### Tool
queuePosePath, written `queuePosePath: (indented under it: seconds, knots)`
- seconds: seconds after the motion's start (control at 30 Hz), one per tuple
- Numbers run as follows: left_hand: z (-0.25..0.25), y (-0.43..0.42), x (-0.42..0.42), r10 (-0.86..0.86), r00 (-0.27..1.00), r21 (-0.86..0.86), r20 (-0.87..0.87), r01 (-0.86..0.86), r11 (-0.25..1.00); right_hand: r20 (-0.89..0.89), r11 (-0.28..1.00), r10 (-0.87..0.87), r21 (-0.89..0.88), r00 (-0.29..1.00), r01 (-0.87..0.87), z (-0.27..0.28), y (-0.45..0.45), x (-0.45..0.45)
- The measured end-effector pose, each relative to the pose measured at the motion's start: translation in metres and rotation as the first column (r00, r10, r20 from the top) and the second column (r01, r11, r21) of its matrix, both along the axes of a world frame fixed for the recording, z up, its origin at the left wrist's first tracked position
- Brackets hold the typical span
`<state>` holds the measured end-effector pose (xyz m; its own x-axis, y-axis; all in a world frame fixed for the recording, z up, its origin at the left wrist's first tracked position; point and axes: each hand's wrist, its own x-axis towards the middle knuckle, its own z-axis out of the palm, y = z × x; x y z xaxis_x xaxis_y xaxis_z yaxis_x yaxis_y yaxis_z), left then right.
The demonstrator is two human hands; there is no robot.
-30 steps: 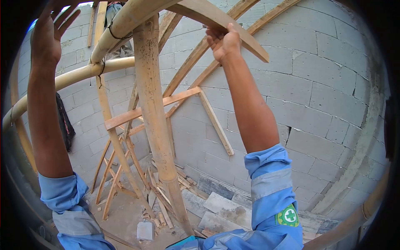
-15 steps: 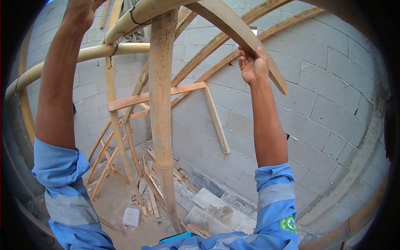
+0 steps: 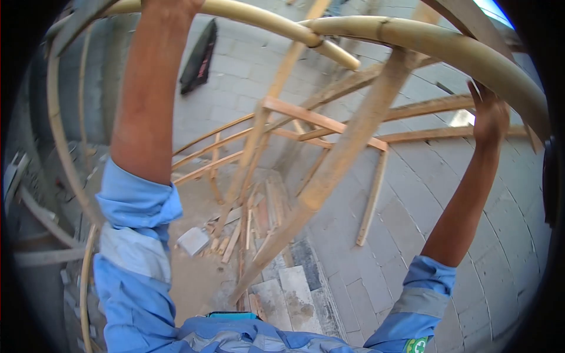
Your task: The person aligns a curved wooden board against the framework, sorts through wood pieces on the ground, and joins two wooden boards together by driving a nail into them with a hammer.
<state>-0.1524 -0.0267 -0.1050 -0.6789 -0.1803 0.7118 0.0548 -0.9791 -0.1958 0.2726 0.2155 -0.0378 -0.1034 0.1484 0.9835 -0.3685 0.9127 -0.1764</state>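
Observation:
My left hand (image 3: 173, 5) is at the top edge, against a bamboo pole (image 3: 259, 16). The frame cuts off its fingers, so its grip is hidden. On the right, my right hand (image 3: 492, 117) is raised beneath a thicker bamboo pole (image 3: 435, 40), its visible fingers stretched upward and slightly apart. The pole partly covers the fingertips. A wooden plank (image 3: 465, 17) crosses behind that pole near the hand; whether the fingers touch it, I cannot tell. A slanting bamboo post (image 3: 347, 159) stands between my arms, meeting the thicker pole at its top.
A timber frame (image 3: 318, 120) stands ahead, by a grey block wall (image 3: 406, 194). Wood offcuts (image 3: 235, 235), a pale block (image 3: 193, 241) and flat slabs (image 3: 297, 294) lie on the floor below. Dark cloth (image 3: 199, 62) hangs at the back.
The view has turned and tilted, so the post now leans and the thicker pole spans the upper right. My right hand appears farther right, partly behind that pole.

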Motion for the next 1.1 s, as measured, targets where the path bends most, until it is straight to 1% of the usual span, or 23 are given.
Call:
queuePosePath:
  seconds: [0.03, 0.07, 0.13, 0.17, 0.23, 0.3, 0.33, 0.37, 0.4, 0.43, 0.47, 0.57, 0.67, 0.7, 0.77, 0.8, 0.83, 0.9, 0.93, 0.97, 1.0, 1.03, 1.1]
  knots:
    - [-0.018, -0.006, -0.012, 0.042, 0.999, 0.052, -0.02, -0.041, 0.998, -0.119, 0.991, 0.06, -0.113, 0.991, -0.074, -0.025, -0.013, -0.009]
    - [-0.032, -0.011, -0.025, -0.007, 0.999, -0.012, 0.037, 0.007, 1.0, -0.23, 0.962, 0.097, -0.226, 0.968, -0.15, -0.052, -0.028, -0.019]
    - [-0.064, -0.008, -0.017, -0.057, 0.992, 0.026, 0.114, 0.055, 0.998, -0.415, 0.916, 0.007, -0.362, 0.91, -0.172, -0.121, -0.032, -0.052]
    - [-0.08, -0.009, -0.012, -0.228, 0.966, 0.011, 0.125, 0.228, 0.974, -0.284, 0.897, 0.057, -0.407, 0.957, -0.174, -0.158, -0.021, -0.067]
    - [-0.121, -0.011, -0.014, -0.239, 0.958, -0.002, 0.16, 0.242, 0.97, -0.023, 0.884, 0.22, -0.419, 0.975, -0.209, -0.206, -0.03, -0.098]
    - [-0.166, -0.021, -0.01, -0.251, 0.935, -0.017, 0.252, 0.264, 0.964, 0.213, 0.878, 0.403, -0.365, 0.89, -0.311, -0.222, -0.061, -0.136]
    - [-0.193, -0.028, -0.011, -0.252, 0.915, -0.037, 0.315, 0.278, 0.96, 0.202, 0.913, 0.354, -0.285, 0.913, -0.291, -0.217, -0.088, -0.156]
    - [-0.222, -0.033, -0.012, -0.263, 0.905, -0.031, 0.334, 0.29, 0.957, 0.271, 0.921, 0.352, -0.271, 0.896, -0.28, -0.201, -0.104, -0.164]
    - [-0.252, -0.039, -0.014, -0.286, 0.893, -0.023, 0.348, 0.313, 0.949, 0.187, 0.924, 0.331, -0.262, 0.925, -0.278, -0.184, -0.121, -0.177]
    - [-0.284, -0.047, -0.017, -0.335, 0.85, -0.054, 0.407, 0.388, 0.92, 0.038, 0.849, 0.426, -0.361, 0.904, -0.385, -0.166, -0.131, -0.183]
    - [-0.314, -0.054, -0.018, -0.382, 0.8, -0.078, 0.463, 0.466, 0.881, -0.035, 0.827, 0.456, -0.351, 0.889, -0.438, -0.152, -0.142, -0.186]
    - [-0.416, -0.073, -0.026, -0.473, 0.628, -0.118, 0.618, 0.669, 0.734, -0.083, 0.867, 0.437, -0.224, 0.895, -0.444, -0.147, -0.182, -0.201]
    - [-0.508, -0.095, -0.033, -0.51, 0.474, -0.171, 0.718, 0.83, 0.53, -0.095, 0.875, 0.397, -0.26, 0.913, -0.408, -0.2, -0.204, -0.23]
    - [-0.542, -0.101, -0.036, -0.48, 0.423, -0.192, 0.769, 0.868, 0.458, 0.046, 0.878, 0.432, -0.249, 0.901, -0.409, -0.228, -0.189, -0.226]
    - [-0.611, -0.12, -0.048, -0.39, 0.328, -0.225, 0.86, 0.931, 0.286, -0.043, 0.842, 0.346, -0.426, 0.937, -0.33, -0.292, -0.224, -0.276]
    - [-0.638, -0.134, -0.052, -0.286, 0.278, -0.243, 0.917, 0.958, 0.154, 0.002, 0.836, 0.35, -0.452, 0.937, -0.311, -0.322, -0.23, -0.298]
    - [-0.661, -0.15, -0.057, -0.177, 0.242, -0.244, 0.954, 0.97, 0.014, 0.022, 0.82, 0.271, -0.529, 0.962, -0.219, -0.352, -0.245, -0.324]
    - [-0.685, -0.178, -0.061, 0.225, 0.439, -0.385, 0.87, 0.89, -0.245, 0.073, 0.764, 0.264, -0.624, 0.962, -0.162, -0.419, -0.25, -0.358]
    - [-0.695, -0.187, -0.065, 0.236, 0.584, -0.517, 0.776, 0.805, -0.292, 0.099, 0.777, 0.23, -0.617, 0.968, -0.122, -0.454, -0.253, -0.373]
    - [-0.705, -0.194, -0.069, 0.228, 0.717, -0.636, 0.659, 0.693, -0.34, 0.201, 0.82, 0.133, -0.573, 0.971, 0.007, -0.487, -0.263, -0.386]
    - [-0.708, -0.197, -0.073, 0.198, 0.833, -0.741, 0.517, 0.551, -0.383, 0.206, 0.832, 0.136, -0.554, 0.969, 0.001, -0.525, -0.263, -0.395]
    - [-0.693, -0.199, -0.078, 0.108, 0.882, -0.82, 0.459, 0.467, -0.332, 0.273, 0.872, 0.048, -0.481, 0.961, 0.093, -0.559, -0.264, -0.4]
    - [-0.625, -0.201, -0.09, -0.067, 0.946, -0.935, 0.316, 0.299, -0.189, 0.343, 0.838, 0.08, -0.532, 0.936, 0.123, -0.603, -0.29, -0.411]
